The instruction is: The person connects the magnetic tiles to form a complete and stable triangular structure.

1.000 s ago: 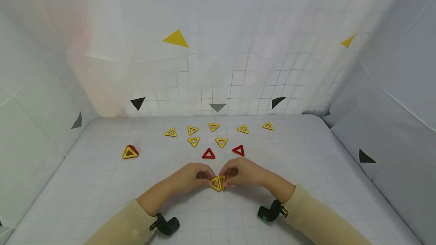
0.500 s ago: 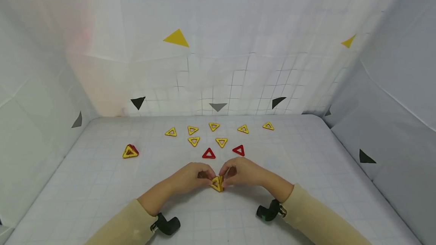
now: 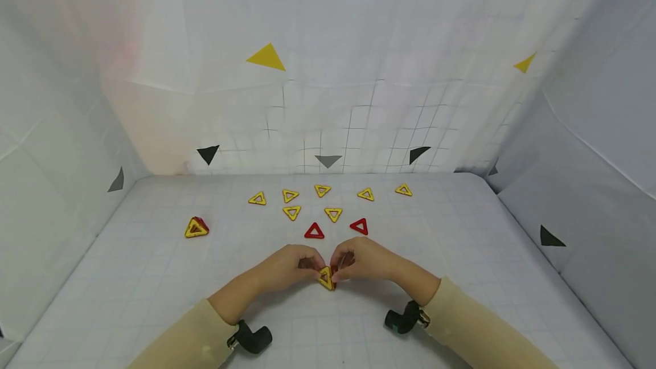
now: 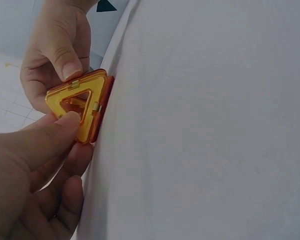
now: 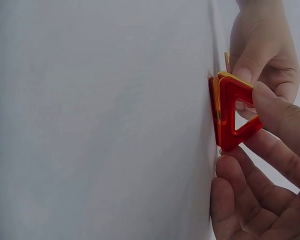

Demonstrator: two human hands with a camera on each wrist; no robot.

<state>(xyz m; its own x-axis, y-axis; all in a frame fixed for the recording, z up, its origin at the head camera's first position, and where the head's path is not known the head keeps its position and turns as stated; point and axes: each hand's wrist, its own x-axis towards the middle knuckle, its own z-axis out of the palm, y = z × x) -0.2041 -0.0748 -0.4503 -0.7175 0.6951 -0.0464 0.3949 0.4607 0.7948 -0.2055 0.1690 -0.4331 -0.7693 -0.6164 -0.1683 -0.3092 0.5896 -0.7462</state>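
Note:
In the head view, both hands meet over a small cluster of triangular frames near the front middle of the table. My left hand (image 3: pixel 285 268) pinches a yellow triangle (image 3: pixel 326 279) between thumb and fingers; the left wrist view shows its thumb on the face of the yellow triangle (image 4: pixel 85 131). My right hand (image 3: pixel 370 261) pinches the cluster's other side; in the right wrist view its thumb lies on a red triangle (image 5: pixel 229 112). The pieces lean against each other, with another edge along the table side. How they join is partly hidden by the fingers.
Beyond the hands lie two red triangles (image 3: pixel 314 231) (image 3: pixel 360 226) and several yellow triangles (image 3: pixel 333 214). A yellow and red triangular piece (image 3: pixel 196 228) stands at the left. White cloth walls (image 3: pixel 328 118) enclose the table's back and sides.
The cluster has turned slightly between the fingers: its right-hand part showed yellow before and now shows a narrow red edge. Both hands have barely moved and keep their pinch.

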